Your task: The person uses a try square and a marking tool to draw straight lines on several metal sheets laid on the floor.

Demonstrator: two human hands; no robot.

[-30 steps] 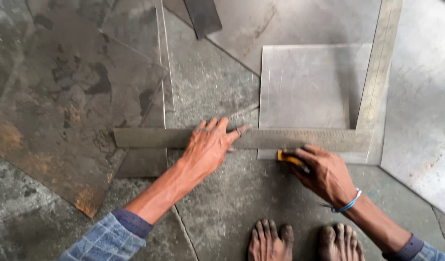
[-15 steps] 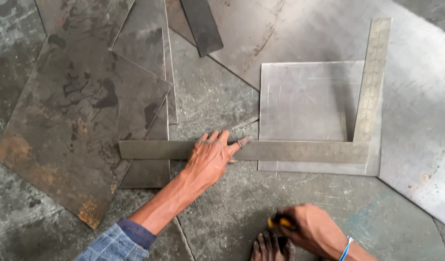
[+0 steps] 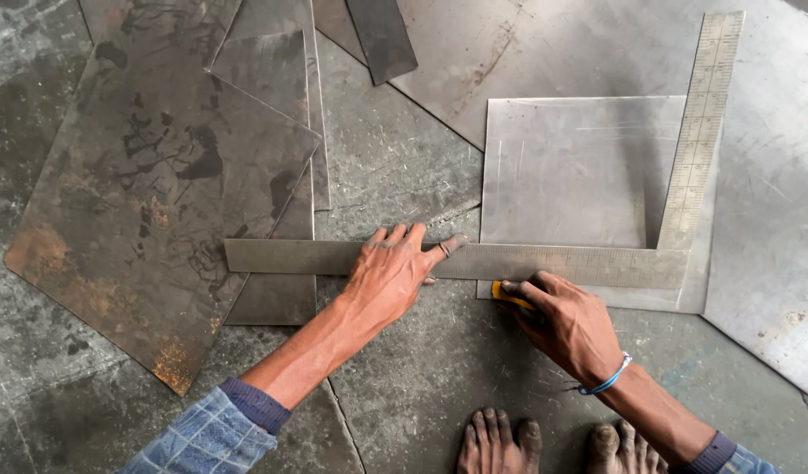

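the right hand (image 3: pixel 569 323), down by the feet 0.5 s earlier, had returned gripping a yellow marker (image 3: pixel 512 297) against the steel square (image 3: pixel 544 262), on the small sheet (image 3: pixel 570 171); the left hand (image 3: pixel 393 274) stayed pressed flat.

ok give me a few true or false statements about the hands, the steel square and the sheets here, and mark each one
1. The left hand presses flat on the long arm of the steel square. True.
2. The right hand is empty. False: it holds a small yellow-handled tool at the lower edge of the square.
3. The square lies over a pale square metal sheet. True.
4. The rusty dark sheet lies to the right of the pale sheet. False: it lies to the left.
5. The person wears shoes. False: bare toes show at the bottom edge.
6. A blue band circles the right wrist. True.
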